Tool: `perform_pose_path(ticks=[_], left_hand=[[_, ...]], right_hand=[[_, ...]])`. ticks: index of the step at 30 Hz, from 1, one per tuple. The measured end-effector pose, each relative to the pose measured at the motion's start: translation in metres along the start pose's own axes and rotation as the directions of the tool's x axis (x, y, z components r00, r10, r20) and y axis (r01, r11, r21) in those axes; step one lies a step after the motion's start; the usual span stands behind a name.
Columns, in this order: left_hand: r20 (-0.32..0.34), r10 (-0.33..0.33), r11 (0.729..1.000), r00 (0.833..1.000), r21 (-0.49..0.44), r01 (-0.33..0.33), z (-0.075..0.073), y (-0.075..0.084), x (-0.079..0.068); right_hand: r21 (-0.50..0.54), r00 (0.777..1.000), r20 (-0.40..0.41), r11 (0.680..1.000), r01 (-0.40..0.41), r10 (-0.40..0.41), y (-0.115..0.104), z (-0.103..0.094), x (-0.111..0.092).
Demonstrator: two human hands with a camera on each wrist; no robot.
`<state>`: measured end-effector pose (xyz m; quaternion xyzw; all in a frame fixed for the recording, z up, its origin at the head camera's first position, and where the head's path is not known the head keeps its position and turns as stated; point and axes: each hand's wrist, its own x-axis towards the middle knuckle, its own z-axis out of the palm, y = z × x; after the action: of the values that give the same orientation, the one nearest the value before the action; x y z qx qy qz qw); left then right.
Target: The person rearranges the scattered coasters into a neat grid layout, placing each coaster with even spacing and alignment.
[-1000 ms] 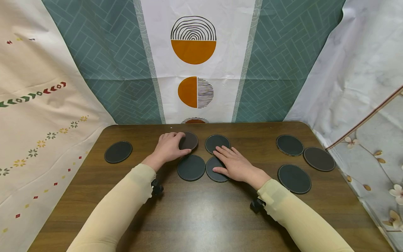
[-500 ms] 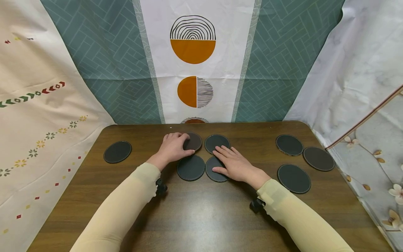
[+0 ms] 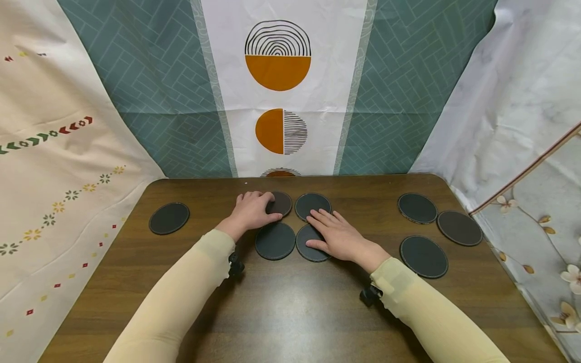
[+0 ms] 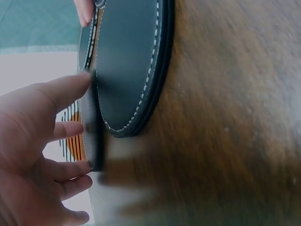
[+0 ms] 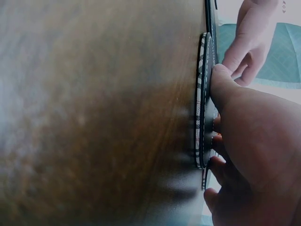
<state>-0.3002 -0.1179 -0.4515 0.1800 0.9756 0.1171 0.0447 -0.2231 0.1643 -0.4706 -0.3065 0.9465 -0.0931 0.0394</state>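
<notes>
Near the back of the table, my left hand (image 3: 249,210) grips a dark brown round coaster (image 3: 281,202) between thumb and fingers. In the left wrist view, the thumb and fingertips lie along that coaster's edge, close to a black coaster (image 4: 127,61) with white stitching. My right hand (image 3: 338,234) rests flat, its palm and thumb over the front right coaster (image 3: 312,256) and its fingertips at the near edge of the back right coaster (image 3: 313,203). The front left black coaster (image 3: 275,242) lies between the hands. Together these coasters form a two-by-two group.
At the right side lie two black coasters, one farther back (image 3: 417,208) and one nearer (image 3: 424,257), plus a brown coaster (image 3: 460,228) by the table's edge. Another black coaster (image 3: 169,218) lies far left. Cloth hangings (image 3: 181,91) enclose the wooden table (image 3: 290,312).
My left hand has slid the brown coaster to the right, up behind the front left black coaster and closer to the back right one. My right hand has stayed in place.
</notes>
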Motion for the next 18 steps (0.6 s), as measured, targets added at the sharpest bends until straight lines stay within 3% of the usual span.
perform_pose_path(ticks=[18], left_hand=[[0.007, 0.007, 1.0, 1.0, 0.018, -0.007, 0.0013, 0.0044, -0.0013]], right_hand=[[-0.011, 1.0, -0.002, 1.0, 0.006, -0.006, -0.0017, -0.001, 0.0009]])
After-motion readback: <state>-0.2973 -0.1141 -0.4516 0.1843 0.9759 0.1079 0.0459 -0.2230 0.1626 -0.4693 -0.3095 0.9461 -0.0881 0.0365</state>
